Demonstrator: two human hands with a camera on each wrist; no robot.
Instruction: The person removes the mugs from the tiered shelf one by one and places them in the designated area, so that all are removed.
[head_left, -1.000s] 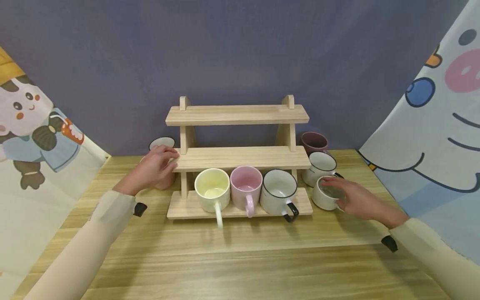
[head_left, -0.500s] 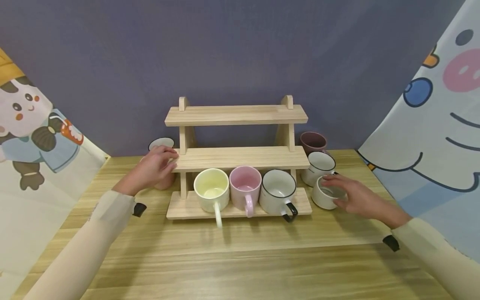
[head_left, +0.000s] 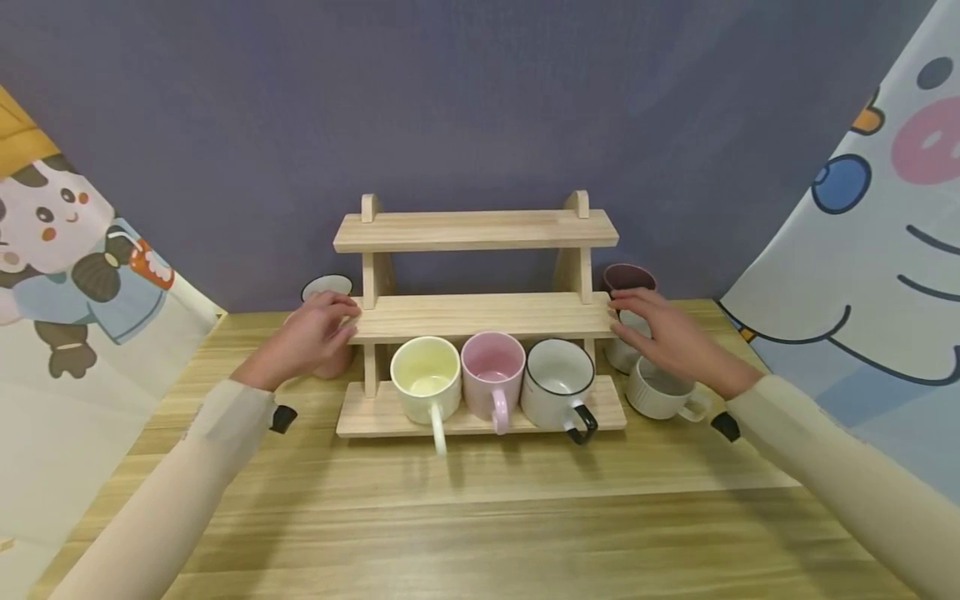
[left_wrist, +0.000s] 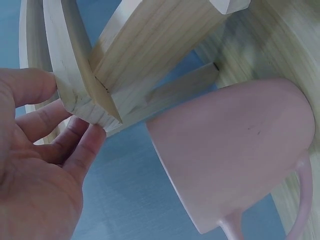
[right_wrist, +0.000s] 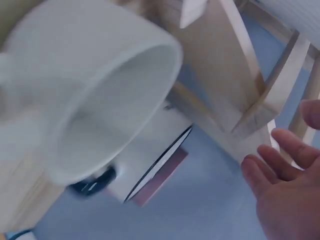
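Note:
A three-tier wooden display shelf [head_left: 480,317] stands against the backdrop. My left hand [head_left: 303,337] grips the left end of its middle board, with thumb and fingertips on opposite sides of the wood in the left wrist view. At the other end of that board, my right hand [head_left: 675,337] has its fingers loosely extended, tips right at the edge and holding nothing. On the lowest tier sit a pale yellow mug [head_left: 424,379], a pink mug [head_left: 492,367] and a white mug [head_left: 558,379] with black rim and handle.
A tall pink mug [left_wrist: 235,150] stands left of the shelf. To the right are a ribbed white mug [head_left: 658,396], a black-rimmed white mug [head_left: 621,354] partly behind my hand, and a mauve mug [head_left: 630,277]. Cartoon-print cloths [head_left: 862,275] flank the wooden table [head_left: 480,533].
My right hand has left the ribbed white mug and moved up and left to the right end of the middle board. The left hand stays at its end.

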